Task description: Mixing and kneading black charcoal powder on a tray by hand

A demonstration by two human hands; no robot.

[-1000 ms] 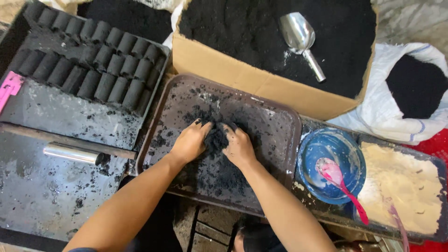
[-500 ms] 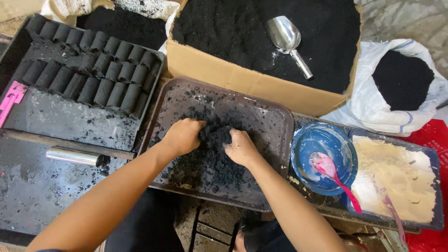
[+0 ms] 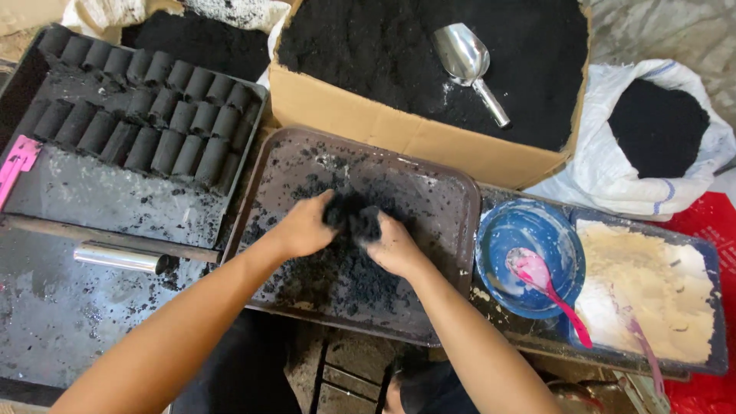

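A clump of black powder (image 3: 353,215) is pressed between the left hand (image 3: 303,228) and the right hand (image 3: 391,244), with the fingers of both curled and clamped on it, just above the middle of the brown tray (image 3: 448,195). A blue bowl (image 3: 521,230) with a pink spoon (image 3: 548,287) is seen just beside the tray.

The cardboard box (image 3: 399,126) walls off the far edge of the tray (image 3: 437,192); the blue bowl (image 3: 529,257) crowds its right.

Soft, even daylight, with only faint shadows. The metal scoop (image 3: 460,50) shines bright. The picture is mostly sharp.
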